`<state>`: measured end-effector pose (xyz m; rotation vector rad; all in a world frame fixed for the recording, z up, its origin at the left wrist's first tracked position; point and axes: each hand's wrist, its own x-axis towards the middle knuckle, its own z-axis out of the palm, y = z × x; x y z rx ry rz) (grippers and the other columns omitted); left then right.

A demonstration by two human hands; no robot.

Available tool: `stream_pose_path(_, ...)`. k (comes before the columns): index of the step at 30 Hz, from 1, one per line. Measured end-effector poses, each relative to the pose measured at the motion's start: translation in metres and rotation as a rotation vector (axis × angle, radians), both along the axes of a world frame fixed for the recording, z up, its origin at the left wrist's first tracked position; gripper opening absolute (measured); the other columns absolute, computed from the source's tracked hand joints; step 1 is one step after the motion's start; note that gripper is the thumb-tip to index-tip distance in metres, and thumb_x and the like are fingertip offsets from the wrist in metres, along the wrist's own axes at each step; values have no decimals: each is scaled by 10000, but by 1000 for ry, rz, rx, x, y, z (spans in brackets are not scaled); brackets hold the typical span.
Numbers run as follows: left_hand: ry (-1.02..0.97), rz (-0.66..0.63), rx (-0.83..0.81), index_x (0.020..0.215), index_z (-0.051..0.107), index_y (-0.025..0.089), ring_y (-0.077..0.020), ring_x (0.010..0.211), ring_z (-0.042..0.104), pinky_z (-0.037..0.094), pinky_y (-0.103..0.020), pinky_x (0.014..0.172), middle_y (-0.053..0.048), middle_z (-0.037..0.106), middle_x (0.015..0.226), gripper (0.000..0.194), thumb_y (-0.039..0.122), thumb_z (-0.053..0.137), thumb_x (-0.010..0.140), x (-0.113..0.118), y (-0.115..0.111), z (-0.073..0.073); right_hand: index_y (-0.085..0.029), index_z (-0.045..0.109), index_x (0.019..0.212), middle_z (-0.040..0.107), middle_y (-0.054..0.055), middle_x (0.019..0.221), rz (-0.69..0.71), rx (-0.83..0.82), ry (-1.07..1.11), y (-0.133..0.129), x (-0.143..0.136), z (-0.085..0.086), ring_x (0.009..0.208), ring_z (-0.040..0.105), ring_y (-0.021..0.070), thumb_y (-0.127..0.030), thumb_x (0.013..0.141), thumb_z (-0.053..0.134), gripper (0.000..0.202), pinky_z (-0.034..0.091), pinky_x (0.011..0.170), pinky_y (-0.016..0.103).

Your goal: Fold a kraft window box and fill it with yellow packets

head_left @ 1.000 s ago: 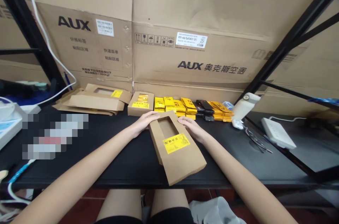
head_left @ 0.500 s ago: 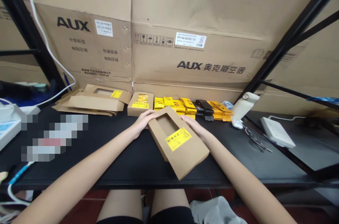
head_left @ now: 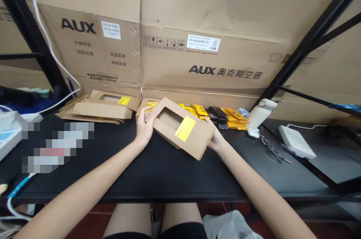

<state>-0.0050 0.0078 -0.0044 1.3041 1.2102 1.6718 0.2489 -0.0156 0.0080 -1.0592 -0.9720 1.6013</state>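
Fingers of the left hand (head_left: 144, 128) curl round the near-left end of a kraft window box (head_left: 183, 128), thumb on its top edge; the fingers of the right hand (head_left: 216, 139) grip its right end from beneath, mostly hidden by the box. Kraft window box: flat brown card sleeve with a rectangular cut-out window towards its left end and a yellow label (head_left: 185, 128) beside the window; held tilted, raised clear of the table (head_left: 158, 171), between both hands at the middle of the view. Directly behind the left hand: a second small windowed box (head_left: 143, 105), largely hidden, yellow contents showing. To its right, along the back edge: a row of yellow sachets (head_left: 201, 110) with a few black sachets (head_left: 218, 113) among them, touching one another. Further right: a white bottle-shaped object (head_left: 261, 113) lying tilted, metal-framed spectacles (head_left: 272, 148) near it, and a white power strip (head_left: 296, 142) at the table's right side. Back left: a stack of flattened kraft boxes (head_left: 101, 107), one showing a window and yellow label. Behind everything: large cardboard cartons (head_left: 197, 24) printed AUX, standing upright against a black shelf frame (head_left: 307, 43). Left edge: a white cable (head_left: 56, 62) and a blurred patch (head_left: 56, 146). Below the table edge: the person's knees (head_left: 158, 220).
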Motion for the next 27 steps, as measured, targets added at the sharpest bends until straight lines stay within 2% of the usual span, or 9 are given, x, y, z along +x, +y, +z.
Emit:
stream_pose_path(4, -89, 70, 110, 1052, 557, 222, -229, 1084, 588, 457, -339, 932, -63, 630, 1106, 363, 461, 620, 785, 0, 5, -5, -227, 620, 1093, 703, 65, 1072, 32, 113, 46, 3, 3, -3, 1090, 629, 257, -640, 835, 431, 522, 495, 931, 405)
stream_pose_path(8, -122, 120, 128, 1053, 583, 213, -229, 1099, 589, 454, -350, 953, -72, 640, 1112, 352, 437, 641, 787, -1, 9, -7, -234, 620, 1093, 703, 45, 1073, 37, 134, 123, 8, 5, -8, 1125, 614, 238, -520, 862, 479, 393, 478, 979, 399)
stream_pose_path(13, -130, 67, 61, 1236, 536, 234, -233, 1151, 584, 454, -351, 978, -87, 628, 1202, 468, 405, 637, 812, -1, 7, -6, -236, 629, 1057, 713, 36, 1044, 11, 79, 119, 10, 2, -14, 1128, 616, 225, -408, 873, 494, 286, 482, 987, 399)
stream_pose_path(17, -74, 40, 55, 1297, 508, 233, -246, 1206, 558, 434, -363, 1013, -94, 633, 1209, 515, 416, 621, 829, 0, 3, -5, -228, 630, 1013, 717, 32, 1040, -42, 100, 111, 10, 0, -15, 1100, 631, 220, -328, 831, 563, 218, 482, 988, 387)
stream_pose_path(21, -14, 37, 59, 1297, 524, 210, -252, 1217, 549, 425, -355, 1021, -106, 628, 1227, 528, 423, 623, 824, 2, 1, -4, -218, 633, 933, 729, 36, 965, -114, 110, 86, 13, 3, -15, 1043, 654, 233, -328, 810, 584, 172, 494, 960, 406)
stream_pose_path(27, -38, -74, 17, 1224, 586, 193, -259, 1120, 604, 449, -372, 978, -93, 668, 1163, 497, 461, 612, 806, 3, 3, -4, -203, 636, 893, 730, 35, 855, -197, 67, 87, 16, 6, -16, 937, 680, 232, -298, 787, 596, 148, 520, 901, 407)
